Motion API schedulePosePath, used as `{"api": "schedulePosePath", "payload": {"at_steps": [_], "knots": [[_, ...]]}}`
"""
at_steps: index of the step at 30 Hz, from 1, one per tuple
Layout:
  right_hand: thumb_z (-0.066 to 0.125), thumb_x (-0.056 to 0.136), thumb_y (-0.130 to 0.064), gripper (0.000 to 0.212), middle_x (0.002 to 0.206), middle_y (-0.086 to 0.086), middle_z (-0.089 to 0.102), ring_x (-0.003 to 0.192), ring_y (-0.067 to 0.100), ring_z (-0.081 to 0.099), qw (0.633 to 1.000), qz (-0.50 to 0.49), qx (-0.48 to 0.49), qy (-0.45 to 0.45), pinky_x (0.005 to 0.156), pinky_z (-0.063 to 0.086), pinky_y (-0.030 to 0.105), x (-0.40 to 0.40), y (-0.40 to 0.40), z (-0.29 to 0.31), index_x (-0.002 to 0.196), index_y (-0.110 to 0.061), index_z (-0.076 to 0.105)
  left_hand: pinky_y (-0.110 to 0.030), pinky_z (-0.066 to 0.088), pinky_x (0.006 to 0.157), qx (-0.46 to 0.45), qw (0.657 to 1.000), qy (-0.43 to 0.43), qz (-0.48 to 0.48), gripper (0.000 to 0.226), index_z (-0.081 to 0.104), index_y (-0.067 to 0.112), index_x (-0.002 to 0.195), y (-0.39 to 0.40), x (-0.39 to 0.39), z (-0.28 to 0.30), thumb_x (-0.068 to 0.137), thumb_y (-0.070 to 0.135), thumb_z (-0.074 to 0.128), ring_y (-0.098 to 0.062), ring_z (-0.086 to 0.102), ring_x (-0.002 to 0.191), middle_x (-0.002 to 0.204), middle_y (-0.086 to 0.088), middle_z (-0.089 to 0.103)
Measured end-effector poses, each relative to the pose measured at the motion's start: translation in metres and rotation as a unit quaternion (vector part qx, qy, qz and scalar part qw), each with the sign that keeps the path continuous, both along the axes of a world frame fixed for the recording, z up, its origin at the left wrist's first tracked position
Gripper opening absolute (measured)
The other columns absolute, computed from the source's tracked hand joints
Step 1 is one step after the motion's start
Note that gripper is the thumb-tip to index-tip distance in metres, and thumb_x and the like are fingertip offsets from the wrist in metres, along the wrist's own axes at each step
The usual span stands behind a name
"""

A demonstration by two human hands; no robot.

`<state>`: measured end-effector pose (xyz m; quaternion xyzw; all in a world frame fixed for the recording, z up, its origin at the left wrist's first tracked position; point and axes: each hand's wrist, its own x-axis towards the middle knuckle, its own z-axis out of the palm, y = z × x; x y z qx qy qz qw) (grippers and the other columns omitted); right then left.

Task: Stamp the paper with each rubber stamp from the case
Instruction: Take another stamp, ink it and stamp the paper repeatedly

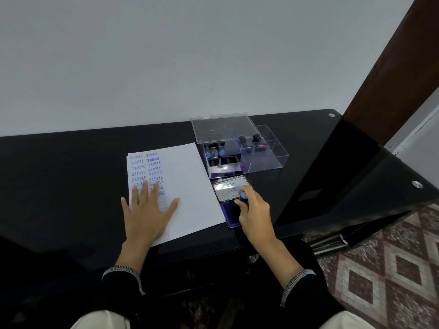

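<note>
Under the right hand (253, 210), right of centre, the rubber stamp (243, 195) is mostly hidden: only its blue knob shows, fingers curled round it, its base set on the open ink pad (230, 216). Left of it, the left hand (146, 210) lies flat with fingers spread wide on the paper (190, 186), covering the lowest prints (AIR MAIL, partly legible). Further up the worktop (71, 162), the clear case (240, 154) holds more stamps.
</note>
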<state>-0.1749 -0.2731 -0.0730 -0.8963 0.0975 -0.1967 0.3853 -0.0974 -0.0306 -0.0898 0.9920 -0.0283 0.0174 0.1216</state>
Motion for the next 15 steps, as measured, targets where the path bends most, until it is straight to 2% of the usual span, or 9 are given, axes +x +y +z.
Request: {"api": "schedulePosePath", "payload": {"at_steps": [3, 6, 8, 10, 12, 14, 15], "knots": [[0.059, 0.084, 0.012, 0.035, 0.100, 0.006, 0.058, 0.091, 0.017, 0.062, 1.000, 0.013, -0.016, 0.002, 0.082, 0.055, 0.022, 0.003, -0.002, 0.004, 0.111, -0.009, 0.056, -0.052, -0.004, 0.117, -0.002, 1.000, -0.006, -0.002, 0.088, 0.010, 0.026, 0.154, 0.000, 0.000, 0.000, 0.084, 0.077, 0.018, -0.026, -0.004, 0.149, 0.163, -0.002, 0.002], [0.056, 0.083, 0.015, 0.030, 0.089, -0.001, 0.050, 0.075, 0.003, 0.054, 0.999, 0.037, -0.027, 0.018, 0.068, 0.045, 0.005, 0.007, -0.006, 0.013, 0.102, -0.007, 0.054, -0.051, -0.007, 0.117, -0.009, 1.000, -0.005, -0.006, 0.088, 0.010, 0.026, 0.155, 0.000, 0.000, -0.001, 0.084, 0.077, 0.018, -0.027, -0.005, 0.149, 0.162, -0.003, 0.003], [0.055, 0.083, 0.017, 0.030, 0.087, -0.002, 0.048, 0.068, -0.002, 0.050, 0.999, 0.039, -0.026, 0.024, 0.063, 0.040, 0.002, 0.008, -0.006, 0.015, 0.100, -0.008, 0.054, -0.050, -0.010, 0.116, -0.008, 1.000, 0.002, -0.003, 0.085, 0.011, 0.024, 0.154, 0.000, 0.001, -0.001, 0.086, 0.075, 0.020, -0.027, -0.004, 0.149, 0.162, -0.004, 0.005], [0.056, 0.083, 0.015, 0.031, 0.092, -0.001, 0.051, 0.077, 0.003, 0.055, 0.999, 0.033, -0.020, 0.016, 0.069, 0.046, 0.005, 0.006, -0.005, 0.011, 0.104, -0.008, 0.054, -0.049, -0.012, 0.115, 0.001, 1.000, -0.018, -0.012, 0.076, 0.024, 0.020, 0.151, -0.002, 0.001, 0.001, 0.092, 0.067, 0.029, -0.027, 0.005, 0.149, 0.160, -0.006, 0.017], [0.058, 0.084, 0.011, 0.031, 0.097, 0.003, 0.056, 0.089, 0.016, 0.060, 1.000, 0.024, -0.012, 0.002, 0.079, 0.054, 0.019, 0.005, -0.003, 0.005, 0.107, -0.009, 0.054, -0.047, -0.008, 0.117, -0.024, 0.994, -0.088, -0.064, 0.051, 0.049, 0.015, 0.138, -0.009, -0.003, 0.004, 0.098, 0.046, 0.044, -0.026, 0.028, 0.143, 0.147, -0.006, 0.044], [0.059, 0.086, 0.008, 0.030, 0.100, 0.005, 0.058, 0.092, 0.020, 0.061, 1.000, 0.017, -0.010, -0.003, 0.081, 0.056, 0.030, 0.004, -0.003, 0.003, 0.109, -0.010, 0.055, -0.036, 0.001, 0.120, -0.129, 0.976, -0.107, -0.138, 0.028, 0.063, 0.017, 0.121, -0.022, -0.011, 0.010, 0.097, 0.027, 0.052, -0.018, 0.047, 0.128, 0.130, 0.004, 0.059], [0.059, 0.086, 0.006, 0.029, 0.099, 0.005, 0.058, 0.091, 0.020, 0.061, 1.000, 0.014, -0.013, -0.002, 0.080, 0.056, 0.030, 0.003, -0.003, 0.003, 0.110, -0.011, 0.055, -0.027, 0.003, 0.119, -0.191, 0.963, -0.080, -0.173, 0.026, 0.064, 0.021, 0.119, -0.031, -0.017, 0.014, 0.097, 0.028, 0.052, -0.014, 0.049, 0.126, 0.127, 0.010, 0.058]]}}
